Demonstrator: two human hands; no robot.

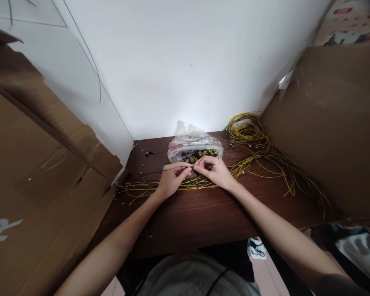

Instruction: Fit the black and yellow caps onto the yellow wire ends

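My left hand (172, 176) and my right hand (214, 170) meet over the dark wooden table (203, 213), fingers pinched together. A thin black wire (160, 169) runs out leftward from my left fingers and loops over my right hand. Between the fingertips sits something small and dark that I cannot make out. Just behind the hands lies a clear plastic bag (193, 142) holding several small black and yellow parts. Yellow wires (203, 183) lie on the table under and beside both hands.
A coil of yellow wires (246, 129) rests at the back right, with strands trailing along the table. A large cardboard box (329, 131) stands at the right, flattened cardboard (40, 185) at the left. A white wall (179, 65) closes the back.
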